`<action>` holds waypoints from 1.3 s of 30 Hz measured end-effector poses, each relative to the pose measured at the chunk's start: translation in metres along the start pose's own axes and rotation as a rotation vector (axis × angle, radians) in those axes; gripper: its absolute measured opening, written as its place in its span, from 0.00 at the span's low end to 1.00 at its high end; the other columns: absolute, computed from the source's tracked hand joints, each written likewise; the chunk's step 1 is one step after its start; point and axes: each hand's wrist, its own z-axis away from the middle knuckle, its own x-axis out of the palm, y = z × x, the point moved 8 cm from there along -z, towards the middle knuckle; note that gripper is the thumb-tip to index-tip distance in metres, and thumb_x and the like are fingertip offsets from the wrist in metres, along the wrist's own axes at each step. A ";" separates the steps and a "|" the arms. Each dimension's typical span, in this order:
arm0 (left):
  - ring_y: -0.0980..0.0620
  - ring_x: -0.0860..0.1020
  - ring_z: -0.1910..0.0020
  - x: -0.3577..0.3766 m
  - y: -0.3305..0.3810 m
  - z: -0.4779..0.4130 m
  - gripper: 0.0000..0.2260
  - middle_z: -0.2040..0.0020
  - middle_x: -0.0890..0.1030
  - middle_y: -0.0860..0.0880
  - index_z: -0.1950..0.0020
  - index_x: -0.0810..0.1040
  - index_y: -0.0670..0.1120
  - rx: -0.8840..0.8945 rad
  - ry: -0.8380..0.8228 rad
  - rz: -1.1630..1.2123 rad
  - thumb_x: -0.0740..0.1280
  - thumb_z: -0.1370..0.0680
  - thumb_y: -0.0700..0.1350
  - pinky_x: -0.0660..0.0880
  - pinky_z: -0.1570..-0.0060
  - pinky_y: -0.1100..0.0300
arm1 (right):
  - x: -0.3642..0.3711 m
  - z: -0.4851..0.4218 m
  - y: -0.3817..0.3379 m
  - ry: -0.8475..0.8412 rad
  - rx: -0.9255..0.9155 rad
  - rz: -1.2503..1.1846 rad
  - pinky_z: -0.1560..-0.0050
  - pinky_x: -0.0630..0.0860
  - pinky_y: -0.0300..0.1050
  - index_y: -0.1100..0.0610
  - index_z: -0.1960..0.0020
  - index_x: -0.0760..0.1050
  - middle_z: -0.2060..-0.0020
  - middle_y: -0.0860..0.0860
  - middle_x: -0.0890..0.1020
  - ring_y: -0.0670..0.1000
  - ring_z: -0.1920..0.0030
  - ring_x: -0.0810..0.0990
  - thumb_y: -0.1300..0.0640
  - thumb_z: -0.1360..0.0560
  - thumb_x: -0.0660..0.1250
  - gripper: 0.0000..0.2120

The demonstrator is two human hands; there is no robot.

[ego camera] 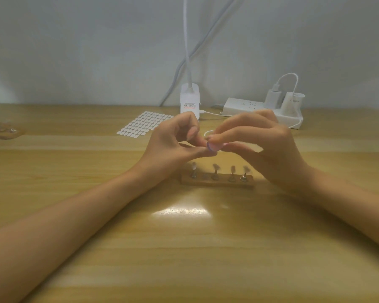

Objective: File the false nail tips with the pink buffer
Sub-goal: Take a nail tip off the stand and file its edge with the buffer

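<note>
**A:** Okay, nearest first: what am I seeing?

**B:** On the desk [184,248] I'm seeing the wooden holder [217,182] carrying four false nail tips [214,169] on pins, with one slot sitting bare. Just above and behind it both hands are meeting. The left hand [173,145] is pinching something small, which I'm judging to be a false nail tip, though the fingers are hiding it. The right hand [267,147] is gripping the pink buffer [214,147] against that pinch.

**A:** So which step are we in?

**B:** I'm reading it as filing one tip, with four waiting. Next I'm expecting short, light strokes, then a swap. Farther back, a sticker sheet [144,124] and a power strip [245,104] are lying well apart.
</note>
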 end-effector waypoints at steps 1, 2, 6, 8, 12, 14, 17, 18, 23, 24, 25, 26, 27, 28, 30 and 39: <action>0.55 0.82 0.63 0.000 0.000 0.000 0.21 0.67 0.82 0.53 0.63 0.66 0.47 0.001 -0.010 -0.007 0.79 0.30 0.34 0.80 0.54 0.58 | 0.003 0.001 0.001 -0.022 0.008 0.010 0.47 0.73 0.58 0.57 0.49 0.85 0.49 0.44 0.82 0.43 0.48 0.80 0.57 0.24 0.73 0.06; 0.54 0.83 0.62 0.001 0.000 0.001 0.22 0.67 0.82 0.52 0.63 0.66 0.47 -0.004 -0.013 -0.002 0.79 0.30 0.34 0.80 0.54 0.58 | 0.004 0.002 0.007 -0.037 0.035 0.014 0.48 0.74 0.60 0.57 0.49 0.85 0.50 0.45 0.83 0.46 0.49 0.82 0.58 0.24 0.73 0.06; 0.55 0.82 0.62 0.002 0.001 0.001 0.22 0.67 0.82 0.53 0.64 0.66 0.48 -0.008 -0.007 -0.014 0.79 0.31 0.34 0.82 0.53 0.55 | -0.004 0.001 0.012 0.012 0.053 -0.036 0.50 0.76 0.64 0.58 0.48 0.86 0.50 0.48 0.84 0.50 0.49 0.83 0.60 0.24 0.75 0.06; 0.55 0.81 0.63 0.002 0.001 0.000 0.22 0.67 0.82 0.53 0.64 0.66 0.48 -0.004 -0.011 -0.028 0.80 0.31 0.35 0.81 0.54 0.56 | 0.002 0.001 0.004 -0.012 0.011 0.008 0.49 0.73 0.61 0.57 0.49 0.86 0.49 0.45 0.83 0.46 0.48 0.81 0.57 0.24 0.74 0.06; 0.56 0.82 0.63 0.003 0.000 0.002 0.22 0.67 0.83 0.52 0.64 0.65 0.48 -0.022 -0.018 -0.014 0.79 0.31 0.32 0.79 0.56 0.63 | -0.001 0.004 0.016 -0.008 0.078 0.008 0.51 0.75 0.64 0.58 0.49 0.86 0.52 0.49 0.85 0.51 0.52 0.84 0.59 0.24 0.74 0.06; 0.57 0.82 0.64 0.002 0.000 0.001 0.22 0.66 0.82 0.50 0.64 0.65 0.48 -0.023 -0.004 -0.019 0.79 0.31 0.32 0.78 0.57 0.63 | -0.003 0.002 0.008 0.023 0.042 -0.017 0.49 0.75 0.62 0.57 0.48 0.85 0.51 0.49 0.84 0.50 0.50 0.83 0.58 0.24 0.74 0.05; 0.56 0.81 0.64 0.003 0.000 0.001 0.22 0.66 0.82 0.48 0.64 0.65 0.47 -0.020 -0.025 -0.024 0.79 0.31 0.33 0.78 0.57 0.63 | 0.003 0.002 0.004 -0.019 0.031 0.049 0.48 0.72 0.60 0.56 0.50 0.86 0.50 0.47 0.84 0.47 0.49 0.82 0.56 0.24 0.73 0.05; 0.56 0.81 0.64 0.003 0.000 0.002 0.22 0.66 0.83 0.48 0.64 0.65 0.47 -0.022 -0.026 -0.019 0.79 0.31 0.33 0.77 0.56 0.63 | 0.002 0.002 0.008 -0.023 0.061 0.062 0.48 0.72 0.63 0.56 0.50 0.86 0.51 0.47 0.84 0.49 0.50 0.83 0.57 0.24 0.74 0.05; 0.55 0.80 0.64 0.002 0.000 0.000 0.21 0.66 0.81 0.48 0.64 0.66 0.46 -0.010 -0.015 -0.022 0.79 0.31 0.34 0.77 0.57 0.62 | 0.001 0.000 -0.005 0.000 -0.015 0.043 0.48 0.71 0.54 0.56 0.51 0.86 0.51 0.46 0.84 0.44 0.50 0.80 0.55 0.23 0.73 0.05; 0.57 0.80 0.64 0.002 0.000 0.000 0.21 0.66 0.81 0.50 0.64 0.66 0.46 -0.007 -0.021 -0.022 0.79 0.30 0.34 0.77 0.57 0.63 | 0.003 0.000 -0.005 -0.013 -0.008 0.062 0.48 0.69 0.55 0.56 0.52 0.85 0.51 0.46 0.84 0.44 0.50 0.80 0.55 0.23 0.72 0.05; 0.58 0.80 0.64 0.002 0.000 0.001 0.22 0.66 0.82 0.51 0.64 0.66 0.47 -0.006 -0.020 -0.021 0.79 0.30 0.34 0.77 0.56 0.64 | 0.002 0.000 0.000 -0.019 0.019 0.081 0.49 0.70 0.57 0.56 0.52 0.85 0.51 0.46 0.84 0.44 0.50 0.80 0.55 0.23 0.72 0.05; 0.59 0.81 0.64 0.002 0.000 0.001 0.22 0.67 0.83 0.52 0.64 0.66 0.47 -0.006 -0.017 -0.020 0.79 0.31 0.34 0.77 0.56 0.66 | 0.000 0.001 0.005 -0.016 0.046 0.095 0.49 0.71 0.59 0.57 0.52 0.85 0.51 0.47 0.84 0.46 0.50 0.81 0.56 0.24 0.73 0.04; 0.59 0.82 0.64 0.003 -0.001 0.002 0.22 0.67 0.83 0.53 0.64 0.66 0.48 -0.008 -0.020 -0.022 0.79 0.31 0.34 0.77 0.56 0.66 | -0.003 0.002 0.009 -0.007 0.061 0.097 0.49 0.71 0.61 0.57 0.52 0.85 0.51 0.47 0.85 0.48 0.50 0.82 0.57 0.24 0.73 0.04; 0.58 0.82 0.64 0.003 0.000 0.002 0.22 0.67 0.83 0.53 0.64 0.66 0.48 -0.006 -0.021 -0.027 0.79 0.31 0.34 0.77 0.56 0.65 | -0.005 0.002 0.007 0.010 0.053 0.086 0.49 0.71 0.61 0.56 0.51 0.86 0.51 0.48 0.85 0.48 0.50 0.82 0.57 0.24 0.74 0.04; 0.57 0.80 0.64 0.002 0.001 0.001 0.22 0.67 0.80 0.54 0.64 0.66 0.48 0.009 -0.007 -0.042 0.80 0.31 0.36 0.78 0.57 0.61 | -0.002 0.000 -0.004 0.025 -0.020 0.068 0.49 0.69 0.54 0.55 0.52 0.85 0.51 0.47 0.85 0.45 0.50 0.80 0.55 0.24 0.73 0.05; 0.60 0.80 0.65 0.002 0.000 0.001 0.21 0.68 0.80 0.54 0.63 0.67 0.45 -0.016 -0.012 -0.043 0.79 0.31 0.34 0.77 0.58 0.63 | 0.000 0.001 -0.007 0.022 -0.057 0.093 0.49 0.67 0.51 0.56 0.53 0.86 0.51 0.47 0.85 0.44 0.50 0.80 0.54 0.24 0.73 0.06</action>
